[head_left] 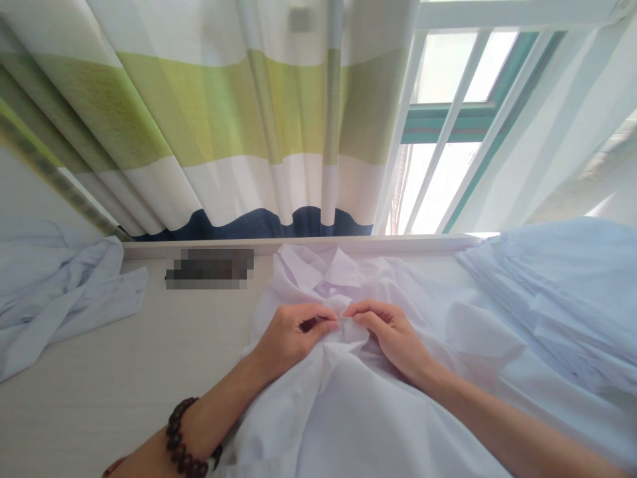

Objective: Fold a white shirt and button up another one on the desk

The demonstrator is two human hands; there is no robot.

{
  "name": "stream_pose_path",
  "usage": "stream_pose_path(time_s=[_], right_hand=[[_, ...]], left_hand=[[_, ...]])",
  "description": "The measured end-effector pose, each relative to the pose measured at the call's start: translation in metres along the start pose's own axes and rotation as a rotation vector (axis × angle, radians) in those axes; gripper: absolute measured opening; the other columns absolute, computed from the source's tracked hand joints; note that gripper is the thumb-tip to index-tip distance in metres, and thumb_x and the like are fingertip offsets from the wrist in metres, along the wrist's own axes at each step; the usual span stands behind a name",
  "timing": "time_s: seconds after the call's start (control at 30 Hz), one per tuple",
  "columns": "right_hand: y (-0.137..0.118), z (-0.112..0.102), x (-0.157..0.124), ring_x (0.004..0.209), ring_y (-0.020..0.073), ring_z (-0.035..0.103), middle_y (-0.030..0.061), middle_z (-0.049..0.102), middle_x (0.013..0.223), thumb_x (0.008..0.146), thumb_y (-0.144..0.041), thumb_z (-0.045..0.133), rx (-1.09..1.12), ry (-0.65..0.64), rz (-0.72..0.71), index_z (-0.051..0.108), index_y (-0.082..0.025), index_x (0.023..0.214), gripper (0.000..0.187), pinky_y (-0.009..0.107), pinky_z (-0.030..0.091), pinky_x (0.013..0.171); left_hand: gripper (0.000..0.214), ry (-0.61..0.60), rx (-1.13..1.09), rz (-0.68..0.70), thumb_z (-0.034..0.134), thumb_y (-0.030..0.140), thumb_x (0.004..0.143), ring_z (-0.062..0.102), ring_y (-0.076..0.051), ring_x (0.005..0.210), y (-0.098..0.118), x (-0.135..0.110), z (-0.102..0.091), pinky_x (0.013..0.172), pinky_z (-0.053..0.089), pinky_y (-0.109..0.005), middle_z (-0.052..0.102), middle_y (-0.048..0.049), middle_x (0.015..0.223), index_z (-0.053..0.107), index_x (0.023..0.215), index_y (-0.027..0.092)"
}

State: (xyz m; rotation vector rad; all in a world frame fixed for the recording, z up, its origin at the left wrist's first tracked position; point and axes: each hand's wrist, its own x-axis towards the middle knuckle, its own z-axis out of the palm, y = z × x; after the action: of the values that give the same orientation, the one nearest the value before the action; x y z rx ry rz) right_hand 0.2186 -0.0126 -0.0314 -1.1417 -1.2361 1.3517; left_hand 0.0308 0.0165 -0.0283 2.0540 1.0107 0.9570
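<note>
Your left hand (298, 335) and right hand (391, 332) nearly meet, thumbs against forefingers in pinches; your bare forearms (226, 405) angle inward.

Head view looks forward-down, close over left hand (288, 335) and right hand (395, 335).

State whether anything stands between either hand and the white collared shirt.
Nothing visible does: the left hand and right hand both pinch the white collared shirt directly, near its collar. The pile of pale garments lies off to the right.
</note>
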Motion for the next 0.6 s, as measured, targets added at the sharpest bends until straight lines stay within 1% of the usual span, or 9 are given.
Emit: stream_pose_path(time_s=[0.13, 0.2, 0.3, 0.33, 0.4, 0.47, 0.53, 0.6], right_hand=[[0.0016, -0.0013, 0.0017, 0.060, 0.0117, 0.046, -0.0004, 0.056, 0.063, 0.076, -0.023, 0.052, 0.024, -0.082, 0.047, 0.070, -0.016, 0.077, 0.020, 0.025, 0.034, 0.057], [0.0016, -0.0017, 0.0020, 0.057, 0.0105, 0.044, -0.0011, 0.057, 0.065, 0.077, -0.024, 0.053, -0.010, -0.093, 0.024, 0.068, -0.018, 0.078, 0.017, 0.024, 0.033, 0.055], [0.0000, -0.0024, 0.0013, 0.051, 0.0078, 0.037, -0.0032, 0.056, 0.066, 0.080, -0.027, 0.055, -0.092, -0.112, -0.020, 0.065, -0.019, 0.082, 0.012, 0.023, 0.028, 0.049], [-0.0009, -0.0028, 0.0009, 0.051, 0.0076, 0.037, -0.0030, 0.057, 0.067, 0.081, -0.028, 0.056, -0.103, -0.121, -0.027, 0.064, -0.019, 0.082, 0.012, 0.023, 0.028, 0.049], [-0.0029, -0.0034, 0.0002, 0.057, 0.0093, 0.044, -0.0007, 0.061, 0.074, 0.081, -0.030, 0.057, -0.091, -0.135, -0.024, 0.065, -0.019, 0.083, 0.014, 0.023, 0.034, 0.053], [-0.0047, -0.0038, -0.0004, 0.066, 0.0125, 0.051, 0.0011, 0.063, 0.077, 0.082, -0.032, 0.056, -0.057, -0.142, -0.015, 0.066, -0.018, 0.082, 0.017, 0.025, 0.039, 0.061], [-0.0059, -0.0036, -0.0007, 0.070, 0.0138, 0.053, 0.0007, 0.062, 0.076, 0.083, -0.034, 0.056, -0.053, -0.141, -0.012, 0.066, -0.019, 0.081, 0.019, 0.026, 0.040, 0.066], [-0.0062, -0.0029, -0.0007, 0.072, 0.0137, 0.053, -0.0003, 0.061, 0.076, 0.082, -0.034, 0.058, -0.074, -0.134, -0.028, 0.064, -0.019, 0.078, 0.017, 0.026, 0.040, 0.068]], left_hand=[[0.010, -0.017, -0.006, -0.004, 0.065, 0.016, 0.080, 0.065, -0.012, 0.067, 0.0013, -0.0005, -0.0004, 0.064, 0.049, -0.018, 0.075, -0.0005, 0.077, 0.075, 0.081, 0.017], [0.010, -0.016, -0.019, -0.003, 0.065, 0.016, 0.080, 0.065, -0.012, 0.067, 0.0010, -0.0004, -0.0007, 0.065, 0.049, -0.018, 0.075, -0.0005, 0.078, 0.075, 0.081, 0.017], [0.010, -0.022, -0.049, 0.000, 0.064, 0.016, 0.081, 0.066, -0.013, 0.070, 0.0001, 0.0000, -0.0008, 0.066, 0.050, -0.019, 0.075, -0.0009, 0.079, 0.075, 0.081, 0.017], [0.011, -0.025, -0.054, -0.001, 0.064, 0.016, 0.081, 0.066, -0.013, 0.070, 0.0000, 0.0001, -0.0008, 0.066, 0.050, -0.019, 0.075, -0.0010, 0.079, 0.075, 0.081, 0.017], [0.010, -0.021, -0.049, -0.014, 0.065, 0.017, 0.081, 0.065, -0.013, 0.068, 0.0003, 0.0003, -0.0006, 0.065, 0.049, -0.019, 0.075, -0.0010, 0.078, 0.075, 0.081, 0.017], [0.008, -0.009, -0.038, -0.030, 0.066, 0.018, 0.080, 0.063, -0.012, 0.065, 0.0014, 0.0002, -0.0005, 0.062, 0.048, -0.019, 0.074, -0.0007, 0.076, 0.074, 0.081, 0.017], [0.008, -0.010, -0.030, -0.033, 0.067, 0.020, 0.080, 0.061, -0.011, 0.062, 0.0026, -0.0003, -0.0004, 0.060, 0.047, -0.018, 0.073, -0.0003, 0.074, 0.074, 0.080, 0.017], [0.008, -0.028, -0.028, -0.021, 0.066, 0.019, 0.080, 0.061, -0.011, 0.062, 0.0035, -0.0011, -0.0005, 0.059, 0.046, -0.018, 0.073, -0.0001, 0.074, 0.074, 0.080, 0.017]])
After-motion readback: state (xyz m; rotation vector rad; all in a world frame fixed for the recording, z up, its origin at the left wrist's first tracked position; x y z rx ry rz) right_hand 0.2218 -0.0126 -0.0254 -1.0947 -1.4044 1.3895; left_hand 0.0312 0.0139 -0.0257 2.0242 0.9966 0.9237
